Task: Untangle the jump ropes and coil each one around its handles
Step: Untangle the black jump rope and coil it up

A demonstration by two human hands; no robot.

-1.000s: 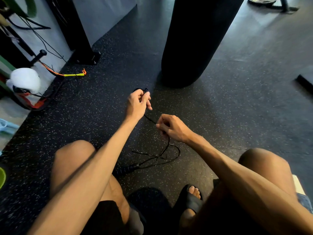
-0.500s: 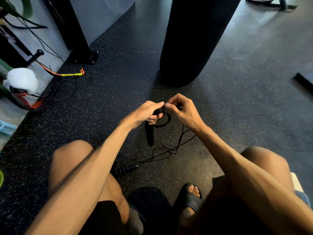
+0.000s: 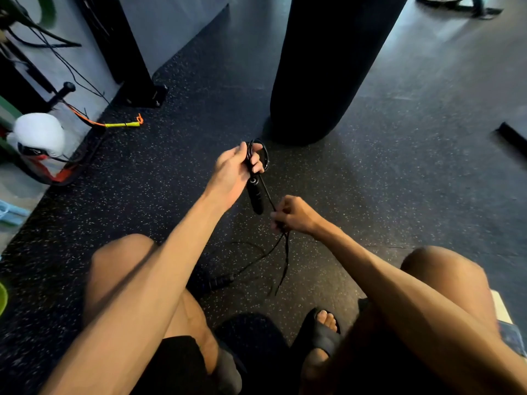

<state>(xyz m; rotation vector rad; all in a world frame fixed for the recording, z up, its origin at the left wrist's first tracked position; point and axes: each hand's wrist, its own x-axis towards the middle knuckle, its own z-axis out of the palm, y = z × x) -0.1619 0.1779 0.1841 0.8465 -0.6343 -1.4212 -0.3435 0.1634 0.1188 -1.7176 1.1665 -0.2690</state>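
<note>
Nearest, the second handle (image 3: 219,281) lies on the floor (image 3: 399,195) between the knees, slack rope (image 3: 287,258) trailing uncoiled. The right grip (image 3: 296,215) pinches that rope taut. Farther out, the left grip (image 3: 231,169) clasps the first handle (image 3: 255,195) with only a loop or two gathered; most coiling seems left.

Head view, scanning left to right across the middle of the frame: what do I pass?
White glove → yellow handle → left hand, gripping the rope → right hand, pinching the same rope → dark bar at the right edge.
</note>
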